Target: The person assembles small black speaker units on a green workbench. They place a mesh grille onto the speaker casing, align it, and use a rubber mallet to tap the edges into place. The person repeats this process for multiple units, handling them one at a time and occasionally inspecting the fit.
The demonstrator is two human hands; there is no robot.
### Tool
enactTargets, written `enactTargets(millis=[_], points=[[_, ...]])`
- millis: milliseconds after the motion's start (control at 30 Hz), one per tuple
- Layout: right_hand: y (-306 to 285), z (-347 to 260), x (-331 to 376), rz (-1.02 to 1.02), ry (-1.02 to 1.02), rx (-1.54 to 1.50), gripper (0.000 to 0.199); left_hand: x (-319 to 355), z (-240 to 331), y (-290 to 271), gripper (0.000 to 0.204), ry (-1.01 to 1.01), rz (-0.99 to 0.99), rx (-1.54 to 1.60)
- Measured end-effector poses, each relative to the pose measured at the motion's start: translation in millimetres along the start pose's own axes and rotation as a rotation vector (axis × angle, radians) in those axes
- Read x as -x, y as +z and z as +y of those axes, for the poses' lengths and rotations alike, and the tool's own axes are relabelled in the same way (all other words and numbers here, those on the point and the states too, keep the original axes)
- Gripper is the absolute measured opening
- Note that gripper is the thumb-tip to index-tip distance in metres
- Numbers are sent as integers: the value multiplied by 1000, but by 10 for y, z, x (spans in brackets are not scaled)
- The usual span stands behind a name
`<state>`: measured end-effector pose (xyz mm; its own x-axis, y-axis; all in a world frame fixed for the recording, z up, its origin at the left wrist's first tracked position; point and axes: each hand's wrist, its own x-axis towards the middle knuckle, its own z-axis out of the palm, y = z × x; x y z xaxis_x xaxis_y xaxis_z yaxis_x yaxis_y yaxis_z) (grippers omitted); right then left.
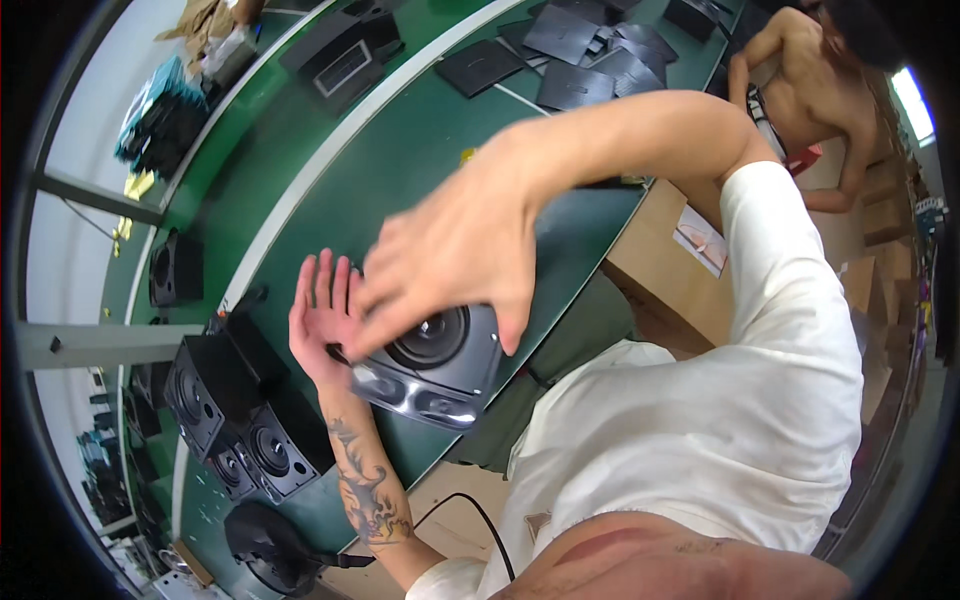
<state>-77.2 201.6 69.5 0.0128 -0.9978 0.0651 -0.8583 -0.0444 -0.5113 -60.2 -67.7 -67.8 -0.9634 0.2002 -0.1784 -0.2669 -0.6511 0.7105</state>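
Observation:
A dark, glossy speaker front panel (472,377) with a round black cone (432,338) lies near the front edge of the green table. My right hand (455,245) reaches over it from the far side, slightly blurred. Its fingers are spread and the thumb hangs by the panel's right edge; whether it touches cannot be told. At the panel's left side my left hand (322,310) is raised, palm showing and fingers stretched out. The right hand covers the panel's far part and overlaps the left thumb area.
Several black speaker boxes (270,450) stand at the left, beside a round black object (265,545). Flat black panels (575,88) are piled at the far end. Across a white rail is another speaker (345,70). A cardboard box (672,265) and a co-worker (815,85) are at the right.

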Motion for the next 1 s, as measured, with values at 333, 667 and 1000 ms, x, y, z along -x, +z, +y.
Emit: enactTargets(millis=[333,667,1000], points=[[276,308,710,374,146,145,71,457,-285,312,63,-19,-182,-482],[1130,434,2888,490,1347,534,103,468,-562,327,49,293,-26,-724],[724,317,2491,587,1205,608,90,454,-481,323,44,340,25,-795]])
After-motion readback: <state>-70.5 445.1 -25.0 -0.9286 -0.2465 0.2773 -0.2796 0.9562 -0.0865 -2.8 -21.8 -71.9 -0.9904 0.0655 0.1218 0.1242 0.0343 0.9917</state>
